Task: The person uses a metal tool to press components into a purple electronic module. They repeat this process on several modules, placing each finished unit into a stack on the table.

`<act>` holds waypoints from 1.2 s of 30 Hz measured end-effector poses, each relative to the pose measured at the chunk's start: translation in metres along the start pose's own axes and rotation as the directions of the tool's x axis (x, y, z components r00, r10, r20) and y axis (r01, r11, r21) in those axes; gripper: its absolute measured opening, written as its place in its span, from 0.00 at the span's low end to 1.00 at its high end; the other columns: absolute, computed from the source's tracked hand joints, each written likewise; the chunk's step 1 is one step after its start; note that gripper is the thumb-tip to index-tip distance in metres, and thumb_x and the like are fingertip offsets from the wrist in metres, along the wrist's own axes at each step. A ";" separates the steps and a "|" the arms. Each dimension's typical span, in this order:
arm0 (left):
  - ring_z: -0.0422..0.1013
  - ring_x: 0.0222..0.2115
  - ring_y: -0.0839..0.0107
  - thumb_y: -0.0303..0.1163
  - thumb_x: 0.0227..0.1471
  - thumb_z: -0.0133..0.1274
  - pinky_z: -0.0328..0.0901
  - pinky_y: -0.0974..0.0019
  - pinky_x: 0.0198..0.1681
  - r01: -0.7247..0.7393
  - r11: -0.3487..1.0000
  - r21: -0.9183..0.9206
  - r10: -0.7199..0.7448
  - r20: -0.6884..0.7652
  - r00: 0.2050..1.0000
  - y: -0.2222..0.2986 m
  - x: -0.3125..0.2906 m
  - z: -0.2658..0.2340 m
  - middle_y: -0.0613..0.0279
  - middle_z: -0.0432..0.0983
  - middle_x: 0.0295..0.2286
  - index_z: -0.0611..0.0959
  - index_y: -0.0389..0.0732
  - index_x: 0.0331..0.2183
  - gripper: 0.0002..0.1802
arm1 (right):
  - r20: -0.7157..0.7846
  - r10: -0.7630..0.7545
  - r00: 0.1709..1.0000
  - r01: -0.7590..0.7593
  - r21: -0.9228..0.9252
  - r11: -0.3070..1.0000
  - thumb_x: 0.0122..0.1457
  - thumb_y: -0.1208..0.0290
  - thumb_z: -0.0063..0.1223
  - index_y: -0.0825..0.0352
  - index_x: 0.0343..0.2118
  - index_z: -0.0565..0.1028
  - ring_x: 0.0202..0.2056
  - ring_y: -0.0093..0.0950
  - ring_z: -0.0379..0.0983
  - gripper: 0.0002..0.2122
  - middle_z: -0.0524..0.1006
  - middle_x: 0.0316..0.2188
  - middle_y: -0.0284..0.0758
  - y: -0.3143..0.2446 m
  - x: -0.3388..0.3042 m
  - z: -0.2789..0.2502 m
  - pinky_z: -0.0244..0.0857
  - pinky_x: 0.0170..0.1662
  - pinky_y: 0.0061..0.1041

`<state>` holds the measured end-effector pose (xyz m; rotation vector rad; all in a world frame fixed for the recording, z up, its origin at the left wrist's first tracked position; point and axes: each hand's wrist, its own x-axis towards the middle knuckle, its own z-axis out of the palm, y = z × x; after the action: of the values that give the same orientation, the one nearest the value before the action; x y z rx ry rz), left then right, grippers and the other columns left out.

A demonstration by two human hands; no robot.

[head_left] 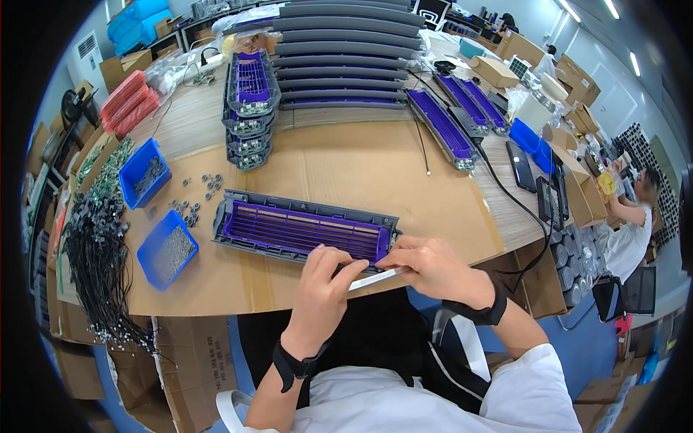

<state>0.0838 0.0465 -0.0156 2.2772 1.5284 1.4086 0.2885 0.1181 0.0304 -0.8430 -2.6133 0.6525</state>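
At the slatted purple housing (303, 228), the left hand (323, 289) curls inward, its fingers' hold unclear, while the right hand (437, 269) angles leftward, fingers pinching a white strip (374, 279).

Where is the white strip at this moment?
In the head view, the white strip is below centre, between the left hand and right hand, by the right end of the purple-grey housing.
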 end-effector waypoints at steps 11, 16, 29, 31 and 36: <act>0.68 0.31 0.62 0.15 0.36 0.58 0.66 0.62 0.37 0.008 0.997 -0.073 -0.009 -0.021 1.000 -0.010 -0.005 -0.006 0.62 0.71 0.25 0.86 0.40 0.29 0.14 | 0.189 0.282 0.941 -0.337 0.426 0.839 0.56 0.74 0.58 0.75 0.29 0.78 0.22 0.18 0.62 0.08 0.68 0.15 0.36 0.017 0.001 -0.016 0.60 0.27 0.25; 0.69 0.33 0.62 0.15 0.36 0.57 0.66 0.61 0.41 -0.037 0.997 -0.075 0.035 -0.020 0.999 -0.010 -0.002 -0.005 0.62 0.71 0.25 0.86 0.40 0.30 0.14 | 0.349 0.300 0.888 -0.448 0.507 0.736 0.57 0.73 0.57 0.70 0.30 0.79 0.22 0.16 0.66 0.06 0.78 0.20 0.30 0.030 0.000 -0.012 0.58 0.25 0.20; 0.70 0.39 0.59 0.24 0.38 0.64 0.61 0.50 0.52 0.012 0.999 -0.051 -0.013 -0.017 1.000 -0.004 -0.003 -0.003 0.63 0.70 0.26 0.86 0.45 0.34 0.15 | 0.230 0.166 0.959 -0.279 0.655 0.703 0.58 0.76 0.58 0.69 0.32 0.74 0.24 0.20 0.67 0.04 0.79 0.28 0.34 0.021 0.006 -0.005 0.61 0.28 0.24; 0.69 0.40 0.59 0.30 0.38 0.67 0.58 0.47 0.55 0.040 0.999 -0.011 -0.040 -0.001 0.999 0.002 0.000 0.001 0.64 0.69 0.27 0.86 0.47 0.36 0.17 | 0.075 0.170 0.983 -0.183 0.531 0.827 0.56 0.78 0.59 0.71 0.32 0.73 0.26 0.28 0.69 0.05 0.77 0.28 0.38 0.019 0.006 0.003 0.63 0.31 0.29; 0.68 0.41 0.61 0.41 0.37 0.69 0.52 0.44 0.57 0.062 0.992 0.107 -0.063 0.008 0.998 0.009 -0.005 0.009 0.66 0.69 0.30 0.86 0.49 0.32 0.16 | -0.160 0.062 0.985 -0.020 0.250 0.968 0.52 0.79 0.60 0.70 0.33 0.73 0.29 0.42 0.70 0.07 0.72 0.28 0.42 0.019 0.010 0.016 0.63 0.33 0.35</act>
<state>0.0964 0.0418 -0.0196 2.2694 1.6954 1.3273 0.2829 0.1329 0.0081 -0.8369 -2.3114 0.8593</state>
